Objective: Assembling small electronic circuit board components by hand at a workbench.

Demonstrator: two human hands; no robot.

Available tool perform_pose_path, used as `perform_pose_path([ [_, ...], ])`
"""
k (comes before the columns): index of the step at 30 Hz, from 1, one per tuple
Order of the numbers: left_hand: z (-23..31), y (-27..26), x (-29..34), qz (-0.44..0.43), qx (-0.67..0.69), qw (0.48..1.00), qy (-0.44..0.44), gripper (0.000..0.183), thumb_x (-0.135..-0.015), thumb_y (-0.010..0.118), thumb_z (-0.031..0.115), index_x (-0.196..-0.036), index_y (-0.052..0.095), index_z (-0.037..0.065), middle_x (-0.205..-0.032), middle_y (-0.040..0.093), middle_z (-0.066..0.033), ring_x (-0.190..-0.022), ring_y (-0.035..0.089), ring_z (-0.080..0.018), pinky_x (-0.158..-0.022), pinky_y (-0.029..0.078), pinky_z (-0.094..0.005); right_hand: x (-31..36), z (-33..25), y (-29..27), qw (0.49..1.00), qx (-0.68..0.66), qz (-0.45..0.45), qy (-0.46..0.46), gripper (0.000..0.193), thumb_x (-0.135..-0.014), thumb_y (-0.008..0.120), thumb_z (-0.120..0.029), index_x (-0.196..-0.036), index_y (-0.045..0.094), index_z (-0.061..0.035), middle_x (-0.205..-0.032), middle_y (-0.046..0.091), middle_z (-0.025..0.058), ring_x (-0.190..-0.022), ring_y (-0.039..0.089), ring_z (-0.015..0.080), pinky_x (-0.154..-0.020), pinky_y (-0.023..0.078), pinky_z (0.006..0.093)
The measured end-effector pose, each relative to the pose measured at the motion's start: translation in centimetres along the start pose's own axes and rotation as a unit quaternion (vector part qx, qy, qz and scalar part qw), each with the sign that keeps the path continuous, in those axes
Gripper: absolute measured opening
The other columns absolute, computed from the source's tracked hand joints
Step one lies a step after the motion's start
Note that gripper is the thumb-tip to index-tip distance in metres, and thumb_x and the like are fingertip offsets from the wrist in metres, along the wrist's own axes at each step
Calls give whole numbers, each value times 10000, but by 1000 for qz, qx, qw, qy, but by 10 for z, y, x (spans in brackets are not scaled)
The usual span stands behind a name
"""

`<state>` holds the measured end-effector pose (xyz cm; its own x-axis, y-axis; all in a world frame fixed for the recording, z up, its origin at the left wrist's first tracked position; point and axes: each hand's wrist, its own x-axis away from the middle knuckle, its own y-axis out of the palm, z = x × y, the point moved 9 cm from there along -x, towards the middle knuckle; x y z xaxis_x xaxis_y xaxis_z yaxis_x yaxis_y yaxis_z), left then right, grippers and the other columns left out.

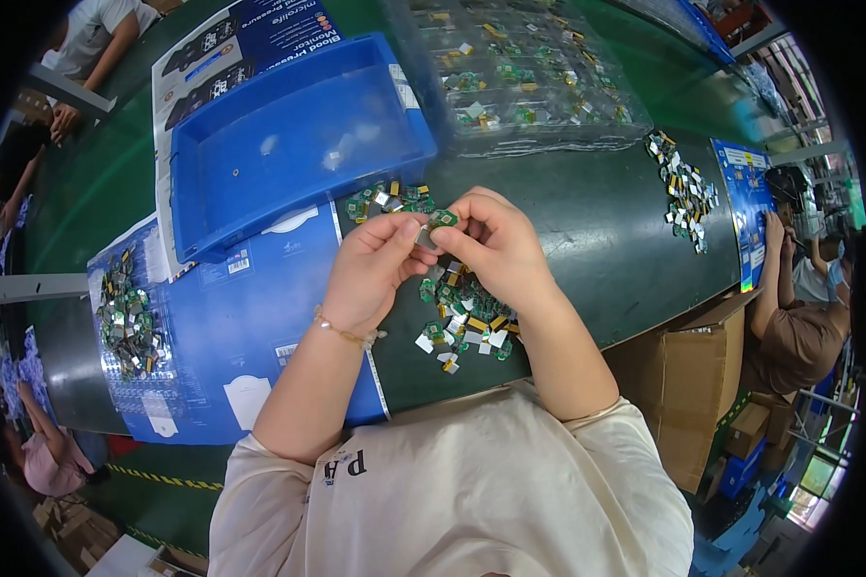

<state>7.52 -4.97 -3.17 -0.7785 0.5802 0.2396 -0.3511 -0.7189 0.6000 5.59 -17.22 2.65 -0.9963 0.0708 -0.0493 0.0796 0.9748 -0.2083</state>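
Note:
In front of my chest a small green circuit board (443, 219) is held up between both hands. My right hand (498, 248) pinches it between thumb and curled fingers. The fingertips of my left hand (373, 267) are closed at its left side, by a small pale part; exactly where they grip is partly hidden. Below the hands lies a loose pile of circuit boards (471, 322) with silver and amber parts. More boards (394, 198) lie just beyond my left fingers, along the blue bin's near edge.
The blue plastic bin (289, 144) stands at the far left on printed cardboard. Stacked clear trays of boards (539, 87) are at the back. Other board piles lie at right (685, 192) and left (133, 317). A cardboard box (674, 385) stands beside the table; people sit nearby.

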Motion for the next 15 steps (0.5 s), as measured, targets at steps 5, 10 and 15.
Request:
perform_pose_path([
  [5,-1,-1,0,7,-7,1000,-2,245,-926,539,187,-1075,582,-3,-901,639,-57,-765,604,-98,-697,500,-223,0,-3,-2,999,31,17,-18,126,-743,705,-70,-755,586,-29,-740,466,-15,-620,404,58,-554,347,203],
  [10,-1,-2,1,17,-8,1000,-3,249,-928,536,189,-1078,581,-5,-895,638,-57,-766,600,-100,-706,499,-229,0,-5,-3,998,51,29,-28,134,-731,712,-70,-750,586,-29,-729,470,-11,-616,398,72,-554,346,212],
  [15,-1,-1,1,28,-3,1000,-4,244,-929,534,182,-1079,580,-5,-898,634,-56,-764,596,-100,-708,497,-231,0,-6,-5,997,63,35,-34,151,-722,724,-78,-746,583,-30,-727,473,-7,-619,398,82,-558,348,218],
])
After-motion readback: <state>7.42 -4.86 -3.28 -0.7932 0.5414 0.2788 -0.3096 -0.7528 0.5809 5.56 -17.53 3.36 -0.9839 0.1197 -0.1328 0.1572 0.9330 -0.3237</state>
